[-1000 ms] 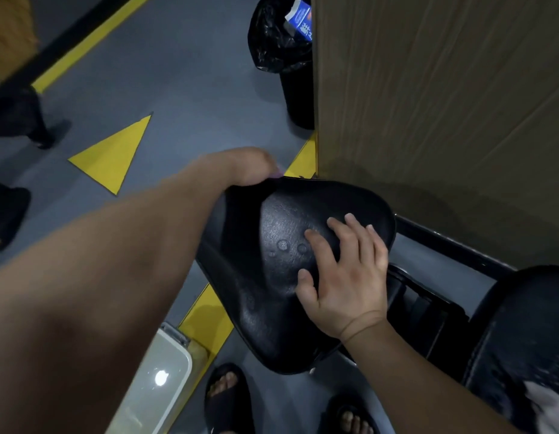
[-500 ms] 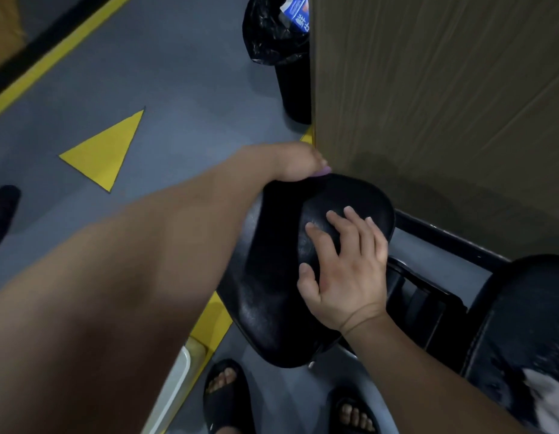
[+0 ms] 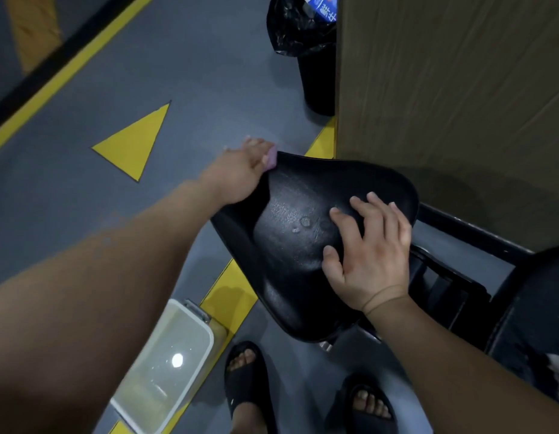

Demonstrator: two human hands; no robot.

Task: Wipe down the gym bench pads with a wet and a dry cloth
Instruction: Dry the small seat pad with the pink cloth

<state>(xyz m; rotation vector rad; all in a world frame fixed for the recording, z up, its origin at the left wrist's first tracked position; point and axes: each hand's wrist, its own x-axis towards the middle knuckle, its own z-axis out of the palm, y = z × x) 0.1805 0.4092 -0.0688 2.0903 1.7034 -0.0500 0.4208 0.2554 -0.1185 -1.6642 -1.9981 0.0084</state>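
A black bench seat pad point(image 3: 290, 233) sits in the middle of the view, its surface wet with a few water drops. My left hand point(image 3: 240, 170) holds a small purple cloth point(image 3: 271, 158) against the pad's far left edge; most of the cloth is hidden by my fingers. My right hand point(image 3: 370, 249) rests flat on the pad's right side with the fingers spread. A second black pad point(image 3: 534, 314) lies at the right edge, with a white cloth point(image 3: 558, 371) on it, partly cut off by the frame.
A clear plastic tub of water point(image 3: 165, 368) stands on the floor at lower left beside my sandalled feet point(image 3: 246, 380). A wooden panel point(image 3: 444, 89) rises behind the pad, with a black bin point(image 3: 315, 57) beside it. The grey floor carries yellow lines and a triangle point(image 3: 137, 142).
My left hand has slid with the purple cloth from the pad's far right corner back to its far left edge. My right hand stays flat on the pad.
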